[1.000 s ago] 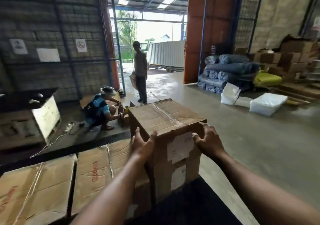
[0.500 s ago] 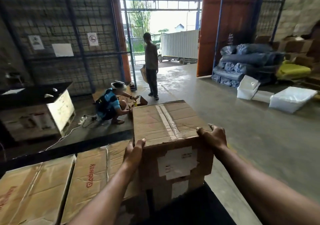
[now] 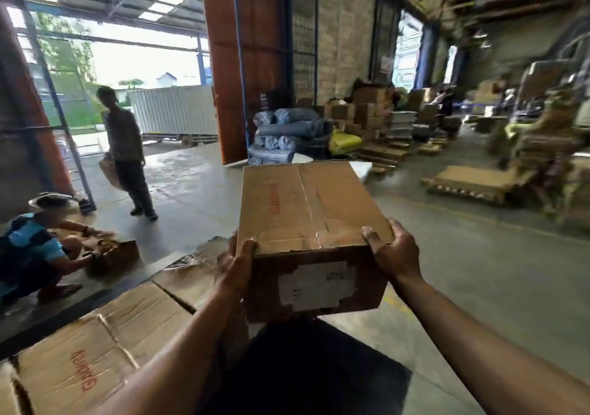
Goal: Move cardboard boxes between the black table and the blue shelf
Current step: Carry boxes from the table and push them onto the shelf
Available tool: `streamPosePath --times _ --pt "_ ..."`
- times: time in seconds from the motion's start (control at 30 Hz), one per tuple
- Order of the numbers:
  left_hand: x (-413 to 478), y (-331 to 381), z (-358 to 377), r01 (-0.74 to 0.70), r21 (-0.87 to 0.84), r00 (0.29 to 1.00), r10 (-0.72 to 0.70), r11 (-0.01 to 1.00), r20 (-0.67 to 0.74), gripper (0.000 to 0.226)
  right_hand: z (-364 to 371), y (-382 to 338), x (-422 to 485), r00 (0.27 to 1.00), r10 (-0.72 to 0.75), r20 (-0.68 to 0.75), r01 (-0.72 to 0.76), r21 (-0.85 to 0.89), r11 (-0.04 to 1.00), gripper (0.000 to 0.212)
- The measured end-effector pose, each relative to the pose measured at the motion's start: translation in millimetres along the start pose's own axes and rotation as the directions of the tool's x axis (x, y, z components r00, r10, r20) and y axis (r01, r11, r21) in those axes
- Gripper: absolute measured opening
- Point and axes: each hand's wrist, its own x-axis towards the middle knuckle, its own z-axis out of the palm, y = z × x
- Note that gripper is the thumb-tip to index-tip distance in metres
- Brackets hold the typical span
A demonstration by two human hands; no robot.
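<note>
**Cardboard box (image 3: 306, 210) held in both hands over a black desk (image 3: 319, 370)**

The left hand (image 3: 236, 264) grips the box's near left corner, fingers curled round the side and thumb hooked at the top edge. The right hand (image 3: 394, 251) grips the near right corner the same way, closed firmly on the cardboard. The box sits between the two hands, raised above the desk, with its taped top facing up and a torn white label on the near face.

To the left, more flat boxes (image 3: 105, 350) lie on the desk. Beyond them — on the concrete floor (image 3: 479, 271) — a crouching person (image 3: 35, 251) works at left, and a standing person (image 3: 127, 149) is near the open doorway.
</note>
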Motion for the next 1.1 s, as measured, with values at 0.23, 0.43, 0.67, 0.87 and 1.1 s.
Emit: streamPosePath --times 0.23,0.43,0.67,0.87,1.1 --pt "-113 51 116 -0.023 -0.159 0.906 0.088 0.987 0.414 0.027 -219 21 -102 0.914 0.082 -0.397 -0.114 -0.058 0.992 0.050" --pt "-240 83 193 -0.017 -0.297 0.728 0.216 0.955 0.650 0.031 -369 5 -215 0.757 0.091 -0.647 -0.125 -0.006 0.992 0.069" --pt "-419 133 218 0.160 -0.401 0.532 0.264 0.902 0.804 0.033 -493 -48 -380 0.566 -0.019 -0.824 -0.159 -0.132 0.978 0.074" --pt "-538 160 210 0.198 -0.457 0.368 0.367 0.867 0.854 0.034 -554 -85 -505 0.378 -0.101 -0.920 -0.224 -0.197 0.954 0.076" --pt "-657 197 247 0.198 -0.464 0.132 0.445 0.863 0.886 0.032 -623 -108 -585 0.180 -0.159 -0.971 -0.296 -0.207 0.932 0.057"
